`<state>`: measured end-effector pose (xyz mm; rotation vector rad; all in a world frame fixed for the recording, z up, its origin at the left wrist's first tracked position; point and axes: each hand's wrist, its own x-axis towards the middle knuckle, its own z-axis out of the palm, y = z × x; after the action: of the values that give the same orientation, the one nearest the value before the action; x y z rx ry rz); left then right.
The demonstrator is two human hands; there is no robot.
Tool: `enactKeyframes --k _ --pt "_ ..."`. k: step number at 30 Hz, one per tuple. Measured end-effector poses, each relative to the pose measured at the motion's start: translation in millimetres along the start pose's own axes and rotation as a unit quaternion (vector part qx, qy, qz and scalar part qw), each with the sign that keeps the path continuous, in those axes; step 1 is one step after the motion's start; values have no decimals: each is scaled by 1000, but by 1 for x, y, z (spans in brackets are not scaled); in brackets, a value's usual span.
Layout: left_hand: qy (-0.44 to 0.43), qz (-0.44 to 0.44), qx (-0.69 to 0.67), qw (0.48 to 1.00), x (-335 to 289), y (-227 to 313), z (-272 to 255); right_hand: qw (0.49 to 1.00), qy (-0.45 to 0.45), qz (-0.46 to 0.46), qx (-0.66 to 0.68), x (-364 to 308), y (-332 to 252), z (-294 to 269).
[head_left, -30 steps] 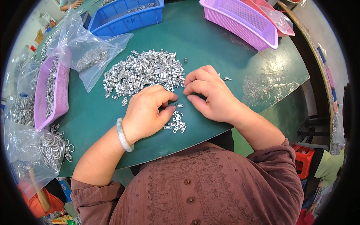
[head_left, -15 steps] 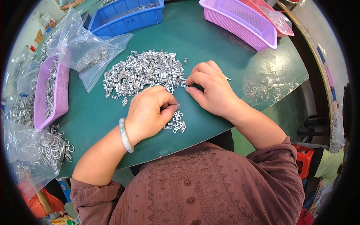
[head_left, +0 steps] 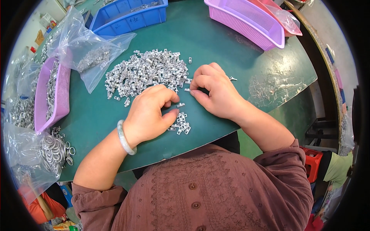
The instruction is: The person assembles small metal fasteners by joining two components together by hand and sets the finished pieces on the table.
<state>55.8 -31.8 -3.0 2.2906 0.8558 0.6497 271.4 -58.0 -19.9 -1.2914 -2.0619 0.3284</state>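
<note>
Left hand (head_left: 148,113) was pinched half a sec ago, now its grip's spread beside a silvery piece (head_left: 181,104); right hand's (head_left: 219,94) grip, can't tell.

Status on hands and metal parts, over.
Left hand open, loose part just beyond. Right hand at another part beside main pile, grip unclear. Small cluster close to left hand.

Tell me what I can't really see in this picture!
All in the head view:
Whether the right hand grips the metal piece at its fingertips: its own fingers get in the way.
The bottom of the metal pile: pieces on top cover it.
The far end of the blue bin: cut off by the top edge.
What the silvery bit is: too small.
</note>
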Motion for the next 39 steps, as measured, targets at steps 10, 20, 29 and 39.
enactKeyframes --k 10,20,29,39 --pt "-6 46 16 999 -1 -6 1 1000 -16 -19 8 -2 -4 -1" --pt "5 21 -59 998 -1 -6 -4 997 -52 -41 28 -5 -7 -1" --pt "23 13 -22 999 0 -1 2 999 16 -12 32 -1 4 -5" --pt "44 23 52 997 -4 9 11 999 20 24 -43 1 1 -1"
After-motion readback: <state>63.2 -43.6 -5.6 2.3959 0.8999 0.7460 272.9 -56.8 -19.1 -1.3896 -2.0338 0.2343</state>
